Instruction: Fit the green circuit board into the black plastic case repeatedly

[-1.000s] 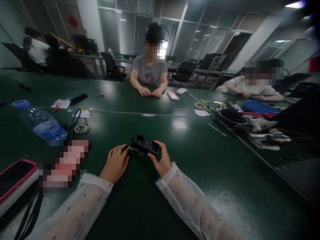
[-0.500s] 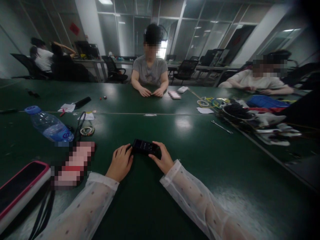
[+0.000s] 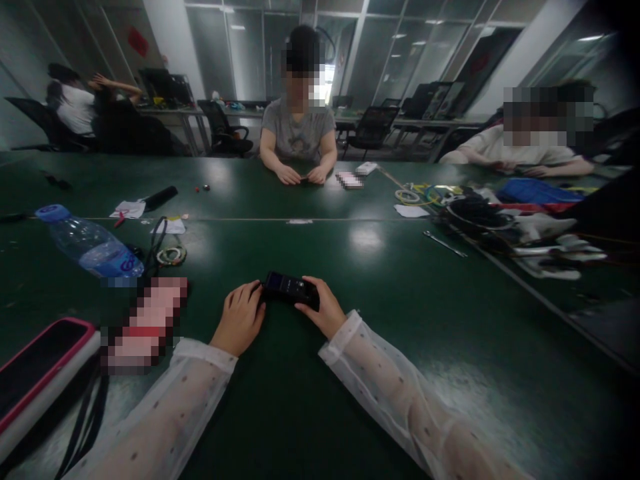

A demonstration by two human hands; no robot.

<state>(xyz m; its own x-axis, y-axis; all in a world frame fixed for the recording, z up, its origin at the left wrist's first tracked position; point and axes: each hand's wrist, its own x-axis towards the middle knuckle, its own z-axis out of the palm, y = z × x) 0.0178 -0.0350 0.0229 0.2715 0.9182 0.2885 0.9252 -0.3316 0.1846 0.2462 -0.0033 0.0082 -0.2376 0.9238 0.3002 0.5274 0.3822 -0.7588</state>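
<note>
A small black handheld device (image 3: 290, 288) with a little screen and buttons lies flat over the table in front of me, turned sideways. My right hand (image 3: 325, 308) grips its right end, thumb on the near side and fingers around the far side. At the left end, the bent fingertips of my left hand (image 3: 241, 317) meet the device around a small dark part. Exactly what those fingertips pinch there is hard to see. Both forearms wear sheer white dotted sleeves (image 3: 380, 373).
On my left lie a pink-edged phone-like device (image 3: 45, 367), a blurred pink item (image 3: 150, 320), bracelets (image 3: 171, 255) and a tipped water bottle (image 3: 90, 250). A wrench (image 3: 445, 244) and piled cables (image 3: 485, 220) are on the right. People (image 3: 299, 127) sit across the green table (image 3: 360, 267).
The view has shifted slightly, so the table items appear a little higher. Both hands stay at the black device, which looks turned only a touch.
</note>
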